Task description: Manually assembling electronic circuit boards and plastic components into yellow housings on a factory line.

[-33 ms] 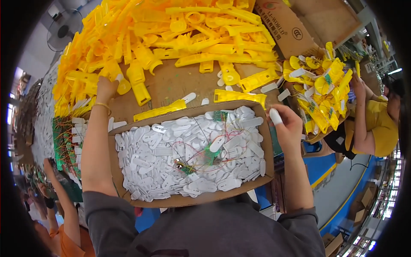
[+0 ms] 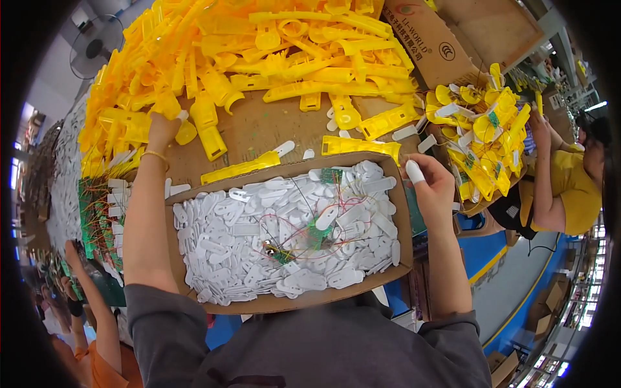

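Seen from above: shallow cardboard tray (image 2: 402, 213) at centre, close against the person's chest, filled with small flat white plastic pieces (image 2: 246, 249). Tangled among the white pieces, toward the tray's middle and right, a few small green circuit boards (image 2: 317, 234) with thin red and black wires.

Beyond the tray's far left corner, left hand (image 2: 162, 129) reaching into a big heap of yellow plastic housings (image 2: 259, 52), fingers (image 2: 169, 119) curled down onto one yellow piece at the heap's near edge; whether closed around it or only resting on it, cannot tell. Thin bracelet on that wrist.

At the tray's far right corner, right hand (image 2: 432, 184) raised just above the tray's rim, fingers bent loosely together, a white cot (image 2: 414, 171) covering one fingertip; nothing clearly seen in the grasp.

Just beyond the tray's far edge, two long yellow housings (image 2: 242, 168) lying flat on the brown table (image 2: 259, 126), with a few loose white pieces near them.

Right of the tray, a second cardboard box heaped with assembled yellow parts (image 2: 482, 139). Past that box, another person in a yellow shirt (image 2: 572, 187), one arm stretched toward it.

Left of the tray, a stack of green circuit boards with wires (image 2: 97, 213). Below these, near the lower left, another person's arm in an orange sleeve (image 2: 97, 362).
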Tool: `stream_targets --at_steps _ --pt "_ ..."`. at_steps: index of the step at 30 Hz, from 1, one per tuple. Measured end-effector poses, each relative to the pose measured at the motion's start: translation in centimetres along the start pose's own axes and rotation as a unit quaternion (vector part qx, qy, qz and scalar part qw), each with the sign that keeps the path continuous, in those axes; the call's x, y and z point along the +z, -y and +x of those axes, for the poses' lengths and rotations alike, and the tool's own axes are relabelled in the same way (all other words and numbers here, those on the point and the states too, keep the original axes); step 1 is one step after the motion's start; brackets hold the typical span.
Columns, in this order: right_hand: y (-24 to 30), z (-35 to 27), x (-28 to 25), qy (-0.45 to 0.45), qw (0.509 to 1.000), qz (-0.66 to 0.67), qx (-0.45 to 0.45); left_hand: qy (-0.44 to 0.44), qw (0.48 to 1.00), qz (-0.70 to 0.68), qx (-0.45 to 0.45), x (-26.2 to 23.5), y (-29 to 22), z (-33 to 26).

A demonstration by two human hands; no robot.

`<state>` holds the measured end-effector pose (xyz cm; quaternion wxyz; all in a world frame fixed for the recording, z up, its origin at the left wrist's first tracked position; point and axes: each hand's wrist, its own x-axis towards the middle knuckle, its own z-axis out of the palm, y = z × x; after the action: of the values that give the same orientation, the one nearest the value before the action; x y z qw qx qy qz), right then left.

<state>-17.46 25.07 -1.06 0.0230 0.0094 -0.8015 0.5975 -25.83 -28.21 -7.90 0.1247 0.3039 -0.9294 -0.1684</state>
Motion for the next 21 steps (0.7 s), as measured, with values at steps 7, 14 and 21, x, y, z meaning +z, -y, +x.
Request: stream_targets --at_steps 7,14,21 --pt "-4.2 2.6 -3.2 -0.019 0.951 -0.305 0.045 0.069 0.997 0.038 0.001 0.8 -4.9 0.2" --pt "-5.3 6.7 -0.4 0.141 0.830 -0.469 -0.266 0.025 0.985 0.062 0.157 -0.8 2.5 -0.2" --pt "-3.2 11.1 0.6 0.159 0.749 -0.535 -0.357 0.102 0.958 -0.243 0.116 -11.4 -3.8 -16.6"
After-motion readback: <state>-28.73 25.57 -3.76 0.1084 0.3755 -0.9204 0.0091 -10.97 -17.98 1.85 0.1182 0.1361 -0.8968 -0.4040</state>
